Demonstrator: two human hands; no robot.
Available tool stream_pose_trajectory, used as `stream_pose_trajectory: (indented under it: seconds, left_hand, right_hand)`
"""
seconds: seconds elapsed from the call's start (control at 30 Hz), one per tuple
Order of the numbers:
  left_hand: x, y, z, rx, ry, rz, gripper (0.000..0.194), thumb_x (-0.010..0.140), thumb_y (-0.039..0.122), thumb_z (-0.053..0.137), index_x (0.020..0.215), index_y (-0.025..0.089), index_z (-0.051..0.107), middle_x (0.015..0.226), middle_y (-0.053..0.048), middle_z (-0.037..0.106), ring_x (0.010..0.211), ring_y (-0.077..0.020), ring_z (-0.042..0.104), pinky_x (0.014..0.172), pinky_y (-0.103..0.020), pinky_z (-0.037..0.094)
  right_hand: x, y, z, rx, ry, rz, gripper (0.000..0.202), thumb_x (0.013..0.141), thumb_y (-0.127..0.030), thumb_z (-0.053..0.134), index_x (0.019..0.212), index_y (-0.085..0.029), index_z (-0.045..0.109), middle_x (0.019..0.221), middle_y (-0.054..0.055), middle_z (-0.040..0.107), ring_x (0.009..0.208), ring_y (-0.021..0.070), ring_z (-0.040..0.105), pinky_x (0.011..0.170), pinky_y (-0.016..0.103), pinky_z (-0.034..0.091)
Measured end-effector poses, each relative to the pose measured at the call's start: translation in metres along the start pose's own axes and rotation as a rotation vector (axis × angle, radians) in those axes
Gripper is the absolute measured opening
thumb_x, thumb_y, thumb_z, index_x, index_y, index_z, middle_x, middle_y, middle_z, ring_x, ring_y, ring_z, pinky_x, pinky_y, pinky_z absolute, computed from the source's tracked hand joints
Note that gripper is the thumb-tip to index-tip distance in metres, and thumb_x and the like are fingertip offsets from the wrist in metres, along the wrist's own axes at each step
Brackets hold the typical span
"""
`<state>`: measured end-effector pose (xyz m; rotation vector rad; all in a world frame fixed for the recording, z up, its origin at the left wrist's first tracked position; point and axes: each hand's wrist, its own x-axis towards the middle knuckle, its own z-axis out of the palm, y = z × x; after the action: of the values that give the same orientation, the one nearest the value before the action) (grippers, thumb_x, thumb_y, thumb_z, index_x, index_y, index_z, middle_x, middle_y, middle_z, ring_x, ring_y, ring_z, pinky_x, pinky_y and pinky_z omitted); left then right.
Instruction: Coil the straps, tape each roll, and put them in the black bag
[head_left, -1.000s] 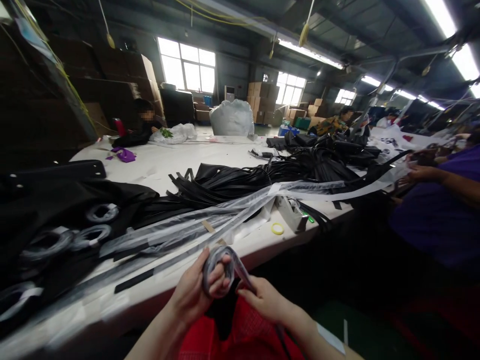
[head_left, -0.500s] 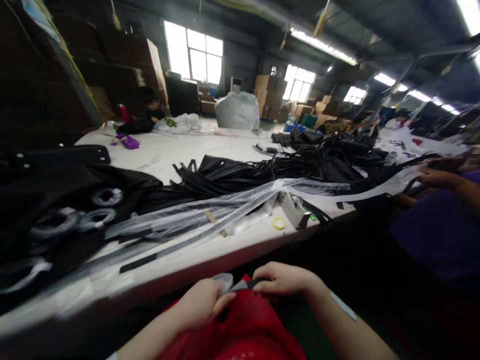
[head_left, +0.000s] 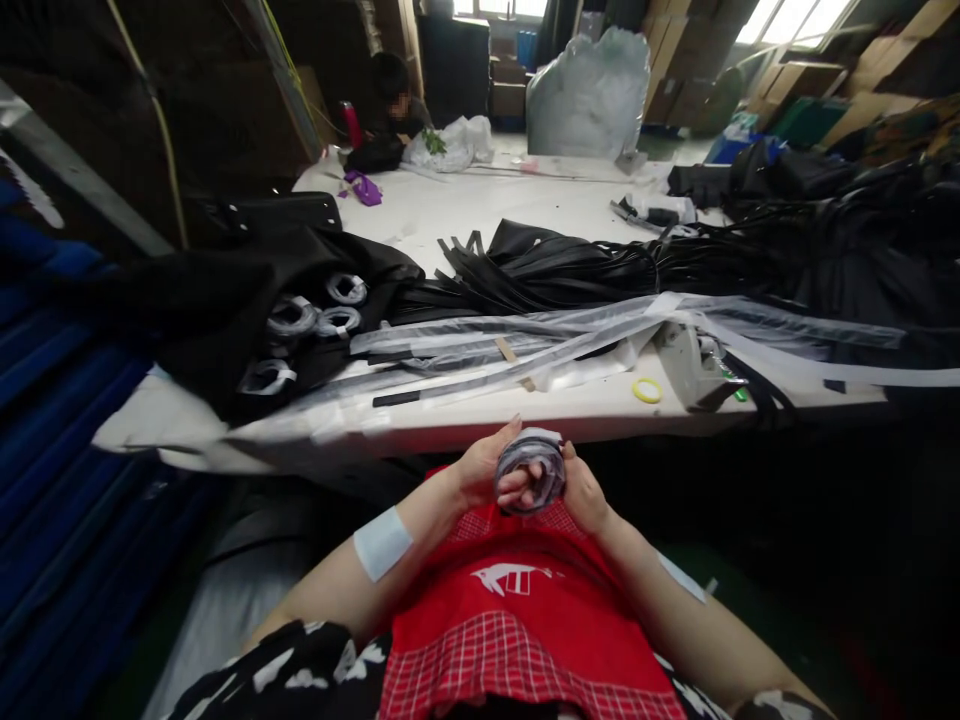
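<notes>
Between my two hands, in front of the red apron (head_left: 525, 560), is a coiled strip (head_left: 530, 440), dark with a clear plastic wrapping. My left hand (head_left: 484, 468) grips the coil from its left side, and some fingers show through its open centre. My right hand (head_left: 586, 490) has its fingers closed on the coil's right edge. Straight plastic-wrapped strips (head_left: 465, 335) lie on the table just beyond. Several finished-looking coils (head_left: 292, 318) rest on black fabric to the left, each with a white band.
A metal tape dispenser (head_left: 682, 365) stands at the table's front edge, with a yellow ring (head_left: 646, 389) beside it. Black straps (head_left: 570, 265) are heaped behind. Blue stacked material (head_left: 67, 400) is at the left. A person (head_left: 401, 100) sits across the white table (head_left: 480, 210).
My view has turned left and downward. The strip in my hands, stretched between them before, now shows as a round coil facing me. The co-worker at the right has left the view.
</notes>
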<state>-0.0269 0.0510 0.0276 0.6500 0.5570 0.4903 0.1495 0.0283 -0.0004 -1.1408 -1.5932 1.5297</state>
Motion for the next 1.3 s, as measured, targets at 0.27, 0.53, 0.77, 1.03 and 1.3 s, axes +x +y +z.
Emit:
stream_pose_trajectory:
  seconds: [0.27,0.53,0.77,1.03,1.3]
  left_hand:
    - [-0.014,-0.048,-0.012,0.329,0.362,0.190,0.067,0.089,0.070,0.033,0.065,0.014,0.062,0.057,-0.005,0.059,0.054,-0.0156,0.055,0.060,-0.029,0.047]
    - [-0.039,-0.067,-0.012,0.897,0.493,0.356,0.040,0.096,0.042,0.039,0.104,0.019,0.071,0.100,-0.009,0.071,0.096,-0.0216,0.063,0.089,-0.031,0.046]
    - [-0.035,-0.079,-0.024,0.606,0.473,0.187,0.049,0.090,0.055,0.045,0.104,0.015,0.069,0.074,-0.003,0.066,0.049,-0.0104,0.054,0.047,-0.021,0.039]
    - [-0.021,-0.086,-0.015,0.519,0.505,0.160,0.059,0.083,0.064,0.049,0.102,0.011,0.069,0.064,-0.001,0.060,0.037,-0.0069,0.045,0.036,-0.018,0.033]
    - [-0.029,-0.083,-0.022,0.510,0.595,0.138,0.054,0.087,0.059,0.047,0.105,0.013,0.069,0.063,-0.001,0.064,0.038,-0.0081,0.049,0.038,-0.019,0.034]
  right_hand:
    - [-0.006,0.005,-0.008,-0.218,-0.268,0.030,0.048,0.092,-0.057,0.045,0.089,-0.014,0.065,0.082,0.007,0.069,0.072,0.0190,0.063,0.066,0.028,0.049]
    - [0.024,-0.001,-0.019,-0.421,-0.677,0.121,0.039,0.086,-0.049,0.060,0.100,-0.014,0.069,0.081,0.001,0.070,0.071,0.0155,0.061,0.063,0.023,0.045]
    - [0.124,-0.012,-0.043,-1.066,0.098,0.064,0.031,0.094,-0.031,0.051,0.114,-0.010,0.061,0.114,0.016,0.065,0.104,0.0246,0.060,0.091,0.033,0.044]
    - [0.157,-0.003,-0.022,-1.312,0.163,0.110,0.029,0.094,-0.007,0.035,0.110,-0.005,0.059,0.114,0.023,0.062,0.109,0.0270,0.058,0.093,0.034,0.041]
    - [0.054,-0.026,-0.071,-1.230,-0.148,0.176,0.026,0.094,-0.020,0.043,0.105,-0.017,0.066,0.101,0.011,0.073,0.092,0.0244,0.068,0.080,0.031,0.046]
